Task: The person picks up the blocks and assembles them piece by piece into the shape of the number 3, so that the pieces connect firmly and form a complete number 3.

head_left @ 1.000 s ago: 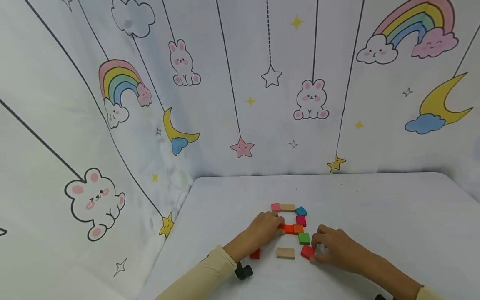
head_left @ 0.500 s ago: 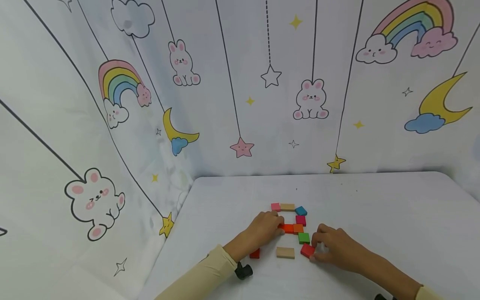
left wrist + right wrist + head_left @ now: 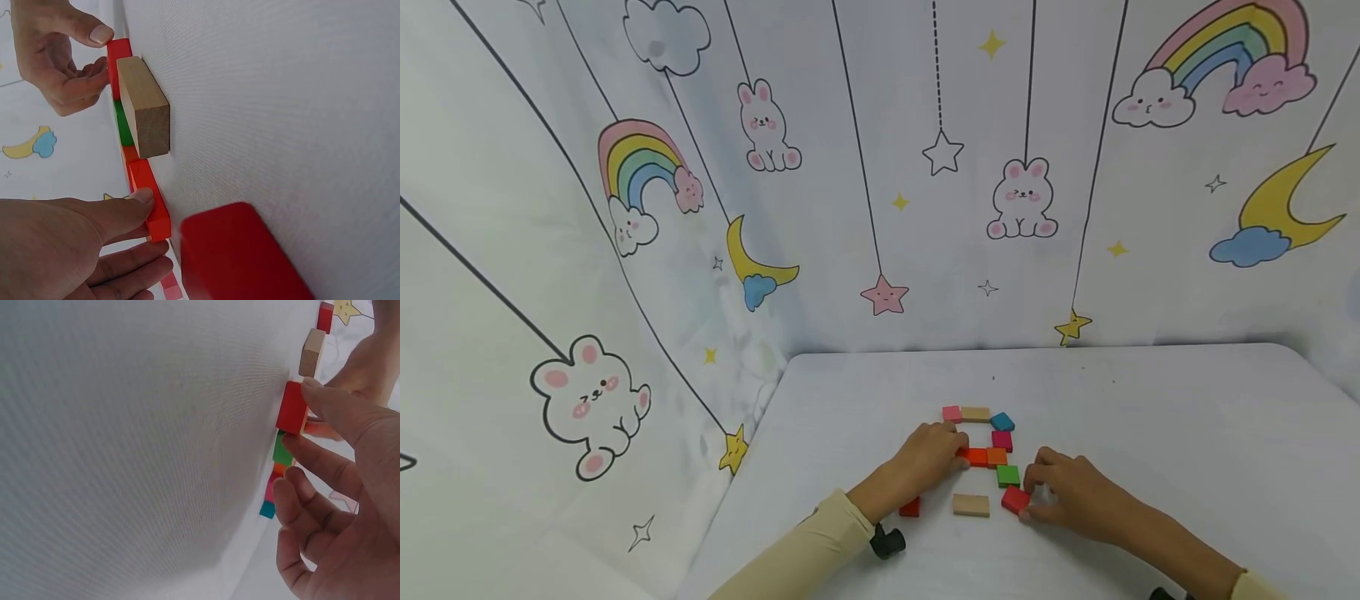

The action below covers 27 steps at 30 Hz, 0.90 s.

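Note:
In the head view, wooden blocks form a figure with a top row, a middle row and a right-hand side. My left hand (image 3: 927, 457) pinches an orange-red block (image 3: 152, 203) at the left end of the middle row, thumb on its near face. At the lower right, my right hand (image 3: 1078, 497) holds a red block (image 3: 1015, 500) between thumb and index finger. That block sits turned at an angle just below a green block (image 3: 1008, 476). Above the green one are an orange block (image 3: 997, 457), a crimson block (image 3: 1002, 441) and a tilted blue block (image 3: 1002, 422).
A plain wood block (image 3: 971, 506) lies between the hands, apart from the others. Another red block (image 3: 910, 507) is partly hidden beneath the left wrist. At the far end are a pink block (image 3: 951, 414) and a plain wood block (image 3: 976, 414). A patterned backdrop stands behind the white table (image 3: 1187, 417).
The red block at my right fingertips has shifted very slightly away from me, toward the green block. My left hand and the other blocks stay in place.

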{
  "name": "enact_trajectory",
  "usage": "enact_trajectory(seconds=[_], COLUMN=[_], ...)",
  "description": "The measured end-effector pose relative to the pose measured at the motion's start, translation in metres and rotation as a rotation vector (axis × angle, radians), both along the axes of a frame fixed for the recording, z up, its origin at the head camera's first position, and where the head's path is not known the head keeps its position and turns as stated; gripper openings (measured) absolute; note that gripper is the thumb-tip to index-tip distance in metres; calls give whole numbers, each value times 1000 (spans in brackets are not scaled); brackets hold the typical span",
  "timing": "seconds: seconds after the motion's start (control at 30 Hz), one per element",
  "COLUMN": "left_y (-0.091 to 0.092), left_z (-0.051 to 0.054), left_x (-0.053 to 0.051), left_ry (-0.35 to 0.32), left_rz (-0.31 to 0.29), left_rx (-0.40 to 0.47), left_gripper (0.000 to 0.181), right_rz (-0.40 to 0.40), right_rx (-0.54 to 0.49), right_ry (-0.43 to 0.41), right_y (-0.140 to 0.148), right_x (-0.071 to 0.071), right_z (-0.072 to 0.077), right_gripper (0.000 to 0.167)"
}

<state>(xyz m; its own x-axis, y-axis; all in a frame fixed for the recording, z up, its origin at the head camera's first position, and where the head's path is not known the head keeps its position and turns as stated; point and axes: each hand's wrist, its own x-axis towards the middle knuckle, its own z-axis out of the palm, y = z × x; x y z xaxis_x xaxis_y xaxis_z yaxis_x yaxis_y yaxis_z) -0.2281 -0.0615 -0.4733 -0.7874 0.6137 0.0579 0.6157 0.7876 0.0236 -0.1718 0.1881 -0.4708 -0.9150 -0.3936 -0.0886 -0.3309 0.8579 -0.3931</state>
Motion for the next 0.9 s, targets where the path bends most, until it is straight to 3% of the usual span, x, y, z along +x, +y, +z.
enact_trajectory(seconds=[0.6,0.9], left_y=[0,0], left_z=[2,2], left_x=[0,0], left_ry=[-4,2], left_rz=[-7,-14], left_rx=[3,0], left_gripper=[29,29], right_rz=[28,65], right_rx=[-18,2], right_ry=[15,143], right_y=[1,-13], right_x=[-1,-4], right_z=[6,13], right_gripper=[31,45])
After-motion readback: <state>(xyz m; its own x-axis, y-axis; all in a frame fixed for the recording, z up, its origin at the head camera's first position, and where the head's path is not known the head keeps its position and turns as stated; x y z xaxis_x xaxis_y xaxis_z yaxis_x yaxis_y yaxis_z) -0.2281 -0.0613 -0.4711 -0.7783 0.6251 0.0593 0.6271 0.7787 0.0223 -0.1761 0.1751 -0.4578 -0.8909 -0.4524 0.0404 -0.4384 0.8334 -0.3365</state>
